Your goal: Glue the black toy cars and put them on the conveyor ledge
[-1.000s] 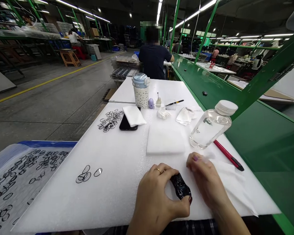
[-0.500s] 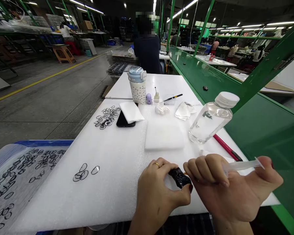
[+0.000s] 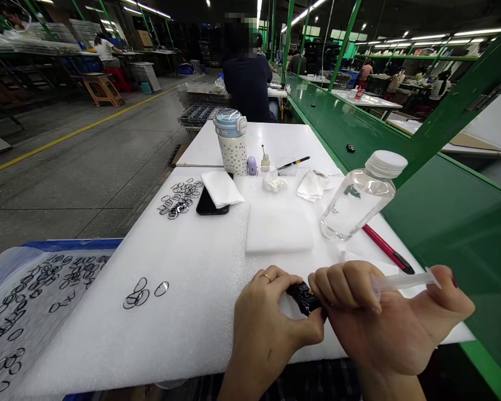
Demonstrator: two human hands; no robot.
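We pinch the black part (image 3: 304,296) in our left hand (image 3: 267,328) — right hand (image 3: 384,323) clasps the syringe (image 3: 401,280) — near the bench (image 3: 200,334) edge.

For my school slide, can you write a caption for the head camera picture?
Left hand pinches a small black part while right hand holds a clear syringe to it.

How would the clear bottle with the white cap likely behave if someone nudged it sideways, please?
The clear bottle stands tall and narrow, so it may tip. It looks nearly full, so probably fairly heavy. Being round, it could roll toward the red pen.
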